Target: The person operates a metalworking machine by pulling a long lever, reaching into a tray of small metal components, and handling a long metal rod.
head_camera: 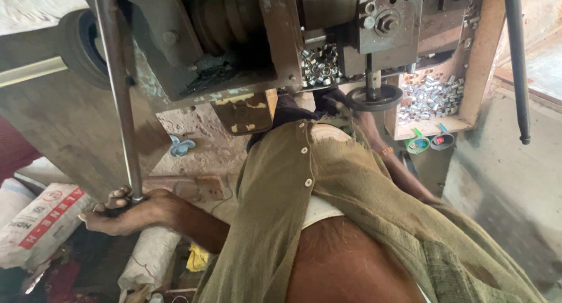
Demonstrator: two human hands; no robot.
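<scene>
Head view: the left hand (120, 212) is clamped around the bottom end of a long steel lever rod (120, 98) that runs straight up from the fist to the grimy press machine (234, 40). Right of the olive shirt (328, 198), the right arm reaches toward a wooden tray (468, 104) of small metal sleeves (433, 97); its hand is hidden, so I cannot tell its grip.

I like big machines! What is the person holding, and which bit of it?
The left hand grips the long metal lever rod at its lower end. The right hand is hidden behind the shirt, so its hold cannot be told.
</scene>
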